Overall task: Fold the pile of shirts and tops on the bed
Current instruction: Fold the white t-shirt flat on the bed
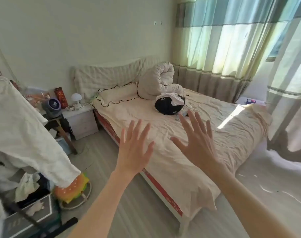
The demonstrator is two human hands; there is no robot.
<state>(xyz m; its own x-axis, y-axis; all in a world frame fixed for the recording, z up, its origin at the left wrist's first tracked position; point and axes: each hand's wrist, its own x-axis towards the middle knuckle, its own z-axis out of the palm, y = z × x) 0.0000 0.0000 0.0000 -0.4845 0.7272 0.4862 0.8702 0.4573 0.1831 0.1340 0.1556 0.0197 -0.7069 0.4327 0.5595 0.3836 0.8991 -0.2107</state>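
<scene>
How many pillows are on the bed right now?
1: the ruffled pillow lies at the head of the bed, left of the rolled duvet, which may hide another.

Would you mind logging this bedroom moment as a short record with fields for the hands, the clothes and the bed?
left hand: left hand raised, fingers spread, holding nothing
right hand: right hand raised, fingers spread, holding nothing
clothes: black and white pile of clothes on the bed, untouched, not yet folded
bed: bed with wrinkled cream sheet
bedding: rolled quilt near the headboard, pillow beside it
beside bed: nightstand with a small lamp
</scene>
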